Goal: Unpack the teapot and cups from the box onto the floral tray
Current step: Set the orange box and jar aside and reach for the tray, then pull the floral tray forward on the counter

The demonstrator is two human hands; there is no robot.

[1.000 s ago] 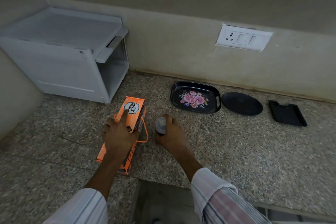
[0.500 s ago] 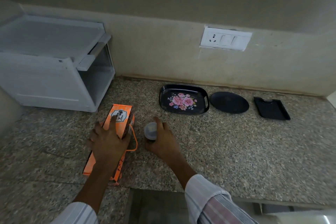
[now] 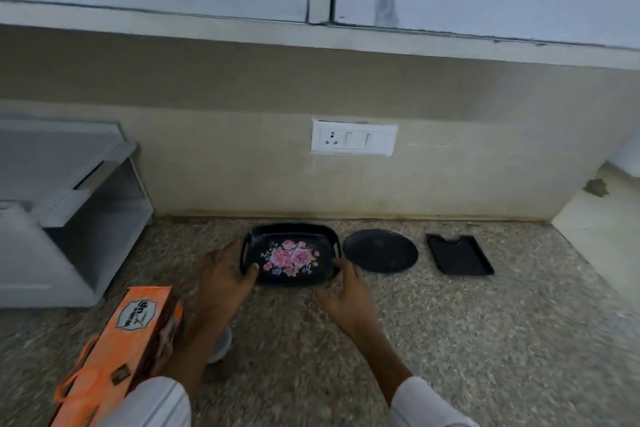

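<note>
The black floral tray [image 3: 294,231] lies on the granite counter near the back wall. My left hand [image 3: 225,279] grips its left end, with the thumb over the rim. At the tray's right handle, my right hand [image 3: 346,295] curls its fingers round the near corner. The orange box [image 3: 133,336] lies on its side at the lower left, apart from both hands. A small white cup [image 3: 221,345] stands on the counter beside the box, mostly hidden behind my left forearm. No teapot is in view.
A black round plate [image 3: 381,251] and a black rectangular tray [image 3: 459,255] lie to the right of the floral tray. A white rack [image 3: 69,218] stands at the left. A wall socket [image 3: 353,137] is above, with cupboards overhead.
My left hand let go of the orange box and my right hand left the white cup on the counter. Both hands moved forward to the floral tray. The camera tilted up.
</note>
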